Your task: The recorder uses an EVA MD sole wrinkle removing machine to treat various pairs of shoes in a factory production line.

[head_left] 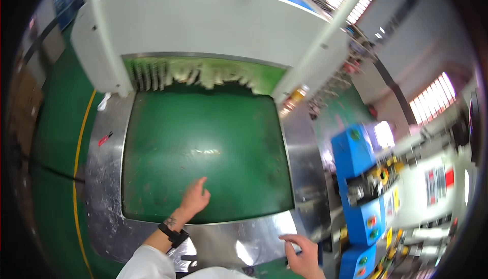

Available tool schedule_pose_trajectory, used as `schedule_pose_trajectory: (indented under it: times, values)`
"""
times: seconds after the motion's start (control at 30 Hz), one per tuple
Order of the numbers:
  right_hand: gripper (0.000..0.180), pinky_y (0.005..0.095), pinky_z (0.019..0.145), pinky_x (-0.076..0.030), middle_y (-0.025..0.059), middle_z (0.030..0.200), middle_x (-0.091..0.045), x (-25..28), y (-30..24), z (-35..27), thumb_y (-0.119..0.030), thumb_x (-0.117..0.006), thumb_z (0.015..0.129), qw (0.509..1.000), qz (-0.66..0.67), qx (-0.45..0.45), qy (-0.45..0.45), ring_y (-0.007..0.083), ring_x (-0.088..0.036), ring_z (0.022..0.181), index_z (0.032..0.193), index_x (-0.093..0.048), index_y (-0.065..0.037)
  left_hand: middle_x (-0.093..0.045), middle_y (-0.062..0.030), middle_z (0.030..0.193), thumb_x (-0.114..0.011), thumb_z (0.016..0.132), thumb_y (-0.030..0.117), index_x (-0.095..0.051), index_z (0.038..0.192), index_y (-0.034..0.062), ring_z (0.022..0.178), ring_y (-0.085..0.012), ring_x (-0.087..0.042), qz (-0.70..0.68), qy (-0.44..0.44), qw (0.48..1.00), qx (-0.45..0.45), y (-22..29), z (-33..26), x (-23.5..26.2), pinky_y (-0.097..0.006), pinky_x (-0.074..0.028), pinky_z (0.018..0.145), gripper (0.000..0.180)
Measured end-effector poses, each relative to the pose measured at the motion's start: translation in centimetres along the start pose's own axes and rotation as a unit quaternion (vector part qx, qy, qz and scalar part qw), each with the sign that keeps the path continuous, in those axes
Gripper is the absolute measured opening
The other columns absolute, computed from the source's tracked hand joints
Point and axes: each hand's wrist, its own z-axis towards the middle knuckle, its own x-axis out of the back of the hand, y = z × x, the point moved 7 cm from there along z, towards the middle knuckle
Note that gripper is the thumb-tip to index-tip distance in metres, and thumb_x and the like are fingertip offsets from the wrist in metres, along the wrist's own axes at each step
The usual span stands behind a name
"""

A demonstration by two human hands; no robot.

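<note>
Two hands in the head view, both empty. Our left hand [195, 197] lies open, fingers spread, on the green belt [203, 147] near its front edge — our right hand [302, 253], fingers loosely splayed, touches the steel worktop [244, 238].

your left hand [194, 197] rests on a matt green rubbery belt [203, 147]. scuffed, shiny sheet metal frame [104, 187] surrounds it. the machine hood [203, 24] looks smooth, painted white.

Head camera looks steeply down, close over the green conveyor belt [203, 147].
</note>
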Motion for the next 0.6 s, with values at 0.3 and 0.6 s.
schedule_pose_trajectory:
  times: [0.3, 0.6]
  values:
    - [0.041, 0.0443, 0.082, -0.053, 0.0225, 0.108, -0.062, -27.1, -2.8, 32.2, -0.016, -0.057, 0.089, 0.870, -0.139, 0.390, -0.268, 0.0361, -0.061, 0.099, 0.124, -0.048, 0.003, -0.040, -0.0220, 0.140, -0.061, 0.079, 0.020, -0.049, 0.125, -0.0002, 0.132, -0.0379, -0.036, 0.201, 0.195, 0.956, 0.092, -20.0, 1.8, 1.8, -0.053, -0.025, 0.109, 0.052]
    - [0.035, 0.0410, 0.084, -0.051, 0.0151, 0.108, -0.067, -42.2, -13.1, 66.4, -0.032, -0.055, 0.086, 0.832, -0.391, 0.347, -0.188, 0.0340, -0.063, 0.100, 0.106, -0.067, -0.006, -0.044, -0.0203, 0.138, -0.065, 0.074, 0.024, -0.053, 0.122, 0.0023, 0.129, -0.0373, -0.041, 0.195, 0.143, 0.964, 0.110, -20.9, 3.6, 2.0, -0.055, -0.028, 0.105, 0.053]
